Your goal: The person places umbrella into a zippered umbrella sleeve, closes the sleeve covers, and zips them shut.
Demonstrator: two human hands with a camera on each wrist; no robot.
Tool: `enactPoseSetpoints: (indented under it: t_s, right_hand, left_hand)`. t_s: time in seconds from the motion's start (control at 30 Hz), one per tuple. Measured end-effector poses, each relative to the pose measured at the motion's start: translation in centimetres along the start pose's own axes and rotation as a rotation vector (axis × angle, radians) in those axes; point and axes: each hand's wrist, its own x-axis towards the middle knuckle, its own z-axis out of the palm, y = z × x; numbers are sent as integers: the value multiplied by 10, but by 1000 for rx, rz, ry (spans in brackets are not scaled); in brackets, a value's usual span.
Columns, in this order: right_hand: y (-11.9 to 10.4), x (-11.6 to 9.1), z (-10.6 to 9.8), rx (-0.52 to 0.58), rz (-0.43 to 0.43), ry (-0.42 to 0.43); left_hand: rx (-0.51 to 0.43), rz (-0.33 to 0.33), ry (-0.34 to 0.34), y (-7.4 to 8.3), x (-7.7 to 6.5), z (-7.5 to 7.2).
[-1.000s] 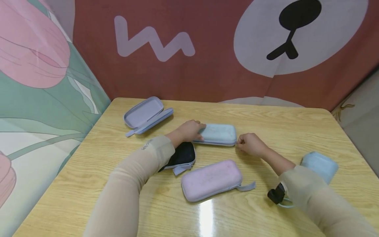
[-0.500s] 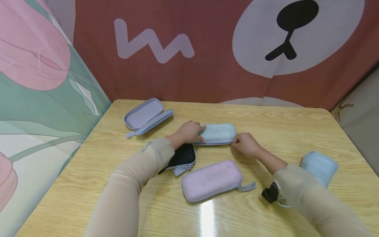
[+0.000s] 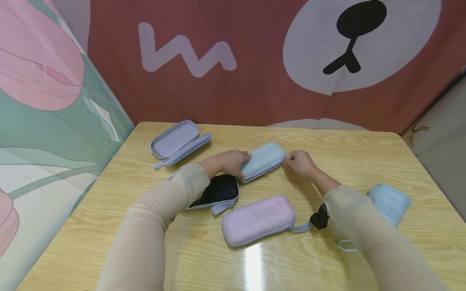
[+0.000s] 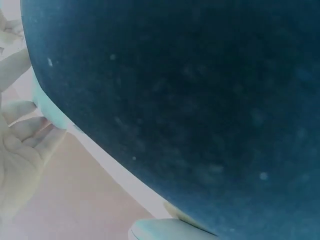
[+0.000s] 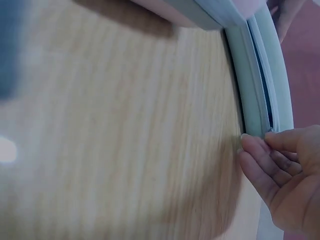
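A light blue zip case [image 3: 265,157] lies closed-lidded and slanted near the middle of the table. My left hand [image 3: 232,162] grips its left end, thumb at the near side. At the other end my right hand [image 3: 300,162] pinches the zipper pull, which the fingers mostly hide. In the right wrist view a dark slit runs along the zipper [image 5: 262,75] up to the fingertips [image 5: 270,136]. Under my left forearm sits a black zip case [image 3: 222,190], and a large dark surface [image 4: 175,100] fills most of the left wrist view.
A pink zip case [image 3: 259,220] lies in front, its grey strap pointing right. An open lavender case [image 3: 176,139] stands at the back left. Another light blue case [image 3: 390,202], partly behind my right sleeve, is on the right. The table [image 3: 204,258] meets a printed cloth backdrop.
The light blue case has turned, its right end swinging away from me. My right hand has moved slightly left and farther back with that end, while my left hand keeps its grip.
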Motion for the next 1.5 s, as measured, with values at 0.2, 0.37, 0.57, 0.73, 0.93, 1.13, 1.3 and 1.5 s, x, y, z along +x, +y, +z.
enactPoseSetpoints:
  t_s: [0.2, 0.37, 0.57, 0.73, 0.93, 1.13, 1.3, 1.5]
  right_hand:
    - [2, 13, -1, 1, 17, 24]
    - [-1, 16, 3, 32, 23, 34]
    - [-6, 15, 10, -10, -51, -11]
    - [-13, 12, 19, -26, -125, -88]
    - [-17, 7, 25, -13, -134, -174]
    - [-15, 9, 28, 11, -120, -189]
    - [-11, 12, 24, -5, -105, -186]
    - [-7, 15, 15, -34, -100, -149]
  left_hand:
    - [-22, 101, 37, 0, 1, 3]
    - [12, 128, 38, 2, -1, 4]
    - [136, 130, 84, 7, 2, 7]
    - [147, 70, 128, 14, 8, 6]
    - [104, -19, 64, 17, 17, -1]
    - [61, -23, -74, 17, 23, -14]
    - [35, 10, -120, 16, 27, -16]
    - [56, 18, -92, 18, 31, -13]
